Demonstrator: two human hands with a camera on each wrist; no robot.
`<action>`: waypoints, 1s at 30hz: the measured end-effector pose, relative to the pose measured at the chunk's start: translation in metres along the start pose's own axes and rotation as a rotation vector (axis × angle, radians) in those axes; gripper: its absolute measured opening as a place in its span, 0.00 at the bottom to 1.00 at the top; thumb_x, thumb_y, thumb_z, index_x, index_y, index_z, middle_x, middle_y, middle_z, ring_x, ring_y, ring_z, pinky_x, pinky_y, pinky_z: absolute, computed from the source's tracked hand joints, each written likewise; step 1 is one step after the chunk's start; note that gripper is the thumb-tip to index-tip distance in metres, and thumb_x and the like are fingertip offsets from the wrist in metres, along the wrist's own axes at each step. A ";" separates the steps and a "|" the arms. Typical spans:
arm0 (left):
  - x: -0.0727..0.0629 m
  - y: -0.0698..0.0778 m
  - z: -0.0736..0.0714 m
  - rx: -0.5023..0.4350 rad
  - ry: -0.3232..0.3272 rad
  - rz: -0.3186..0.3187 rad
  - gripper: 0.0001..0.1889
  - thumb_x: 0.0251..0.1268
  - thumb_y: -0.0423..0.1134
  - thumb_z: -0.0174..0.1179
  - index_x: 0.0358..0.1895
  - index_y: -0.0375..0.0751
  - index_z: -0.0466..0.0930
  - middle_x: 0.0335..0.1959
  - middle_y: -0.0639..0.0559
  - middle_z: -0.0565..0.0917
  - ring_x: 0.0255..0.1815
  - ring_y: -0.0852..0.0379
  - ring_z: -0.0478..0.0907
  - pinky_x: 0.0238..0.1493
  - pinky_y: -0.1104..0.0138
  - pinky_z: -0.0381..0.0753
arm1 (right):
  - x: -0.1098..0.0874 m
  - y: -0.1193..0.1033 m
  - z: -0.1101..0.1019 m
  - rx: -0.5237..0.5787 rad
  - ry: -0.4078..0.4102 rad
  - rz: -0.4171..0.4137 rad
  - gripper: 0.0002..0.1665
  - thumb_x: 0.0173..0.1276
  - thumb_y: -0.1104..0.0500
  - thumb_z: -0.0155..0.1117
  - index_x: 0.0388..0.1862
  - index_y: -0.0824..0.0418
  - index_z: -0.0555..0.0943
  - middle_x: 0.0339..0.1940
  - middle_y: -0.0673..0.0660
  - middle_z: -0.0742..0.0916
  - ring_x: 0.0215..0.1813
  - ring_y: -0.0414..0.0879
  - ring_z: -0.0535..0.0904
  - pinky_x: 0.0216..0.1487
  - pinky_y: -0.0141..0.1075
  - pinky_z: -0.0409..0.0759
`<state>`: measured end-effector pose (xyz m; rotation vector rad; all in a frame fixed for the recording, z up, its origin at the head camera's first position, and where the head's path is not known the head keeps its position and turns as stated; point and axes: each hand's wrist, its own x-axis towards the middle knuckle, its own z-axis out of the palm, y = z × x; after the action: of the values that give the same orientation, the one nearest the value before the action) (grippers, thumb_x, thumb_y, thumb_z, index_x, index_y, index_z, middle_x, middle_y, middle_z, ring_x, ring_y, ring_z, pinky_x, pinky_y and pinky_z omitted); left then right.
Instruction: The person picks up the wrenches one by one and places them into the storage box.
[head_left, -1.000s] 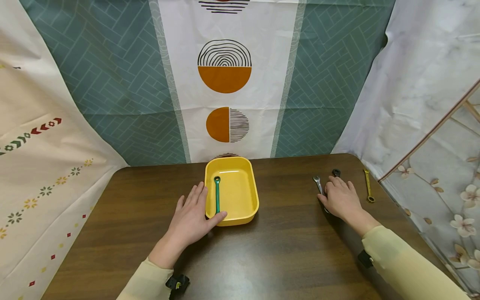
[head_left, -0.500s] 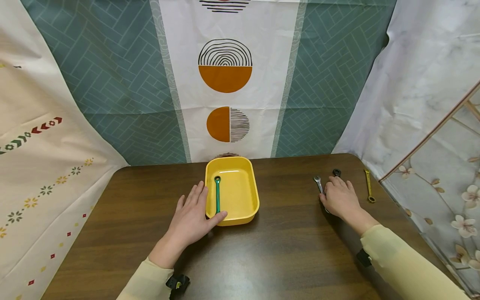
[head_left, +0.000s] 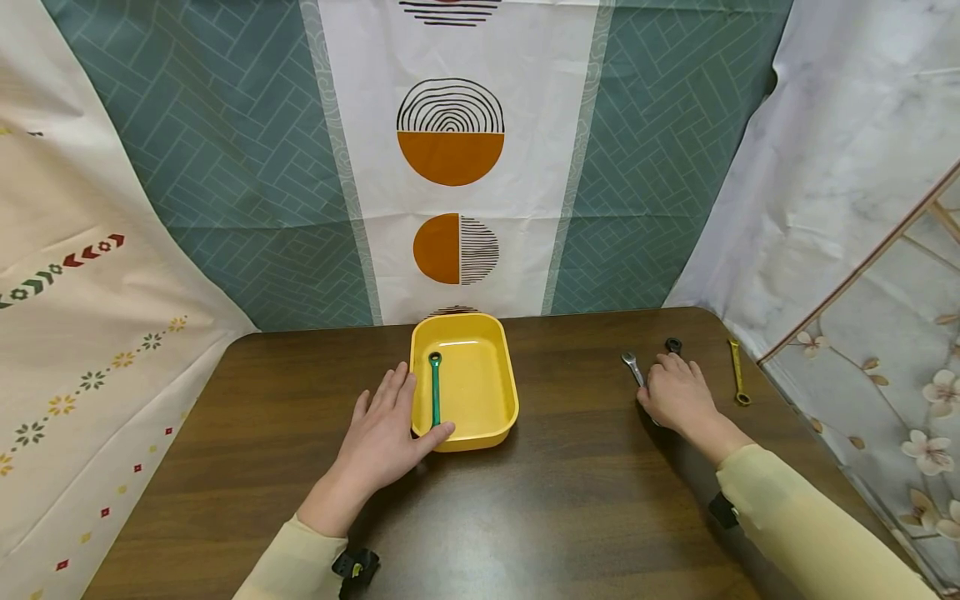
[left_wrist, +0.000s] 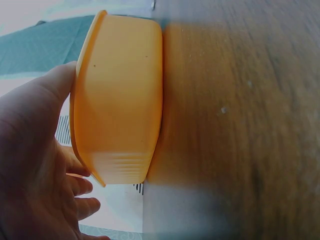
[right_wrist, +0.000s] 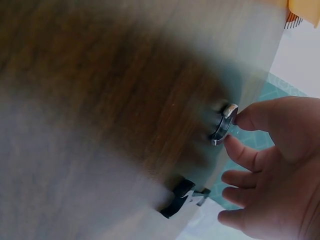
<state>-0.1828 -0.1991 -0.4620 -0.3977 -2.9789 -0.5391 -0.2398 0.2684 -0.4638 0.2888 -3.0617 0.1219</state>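
Observation:
A yellow tray (head_left: 480, 444) stands near the back of the table with a green wrench (head_left: 436, 390) lying inside along its left side. My left hand (head_left: 382, 433) rests on the tray's left rim, fingers straight, thumb over the near corner. To the right, my right hand (head_left: 681, 398) pinches a silver wrench (head_left: 632, 364) between thumb and index finger. In the right wrist view the silver wrench (right_wrist: 225, 125) sits between those fingertips, close over the table. A black wrench (head_left: 673, 344) lies just beyond the right hand, mostly hidden by it.
Right of the right hand, a yellow wrench (head_left: 738, 372) lies by the table's right edge. The brown wooden table (head_left: 525, 517) meets a hanging patterned cloth (head_left: 465, 200) at the back. More cloths hang at both sides.
The silver wrench's far end has swung slightly left, and the right hand has shifted a little left with it. The left hand and tray have stayed put.

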 end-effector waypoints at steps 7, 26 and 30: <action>-0.001 -0.001 0.001 -0.002 0.007 0.001 0.59 0.73 0.76 0.61 0.88 0.30 0.56 0.91 0.35 0.52 0.90 0.35 0.51 0.82 0.29 0.53 | 0.003 -0.002 -0.001 0.012 -0.034 0.010 0.14 0.75 0.59 0.61 0.33 0.68 0.82 0.73 0.83 0.76 0.79 0.81 0.65 0.77 0.75 0.61; 0.000 0.000 -0.001 -0.008 0.001 0.002 0.59 0.73 0.75 0.62 0.88 0.30 0.55 0.91 0.35 0.53 0.90 0.34 0.50 0.82 0.30 0.53 | 0.008 -0.004 -0.002 -0.020 -0.011 -0.033 0.19 0.72 0.57 0.66 0.20 0.62 0.77 0.57 0.78 0.85 0.66 0.74 0.76 0.67 0.69 0.73; -0.001 0.000 -0.001 -0.010 -0.001 0.001 0.59 0.73 0.75 0.62 0.88 0.30 0.55 0.91 0.35 0.52 0.90 0.34 0.50 0.82 0.29 0.53 | 0.008 -0.004 -0.003 -0.010 -0.014 -0.039 0.19 0.71 0.57 0.66 0.19 0.61 0.78 0.57 0.78 0.85 0.66 0.74 0.76 0.68 0.69 0.73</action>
<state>-0.1819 -0.1992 -0.4613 -0.4003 -2.9775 -0.5547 -0.2466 0.2638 -0.4603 0.3507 -3.0671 0.1028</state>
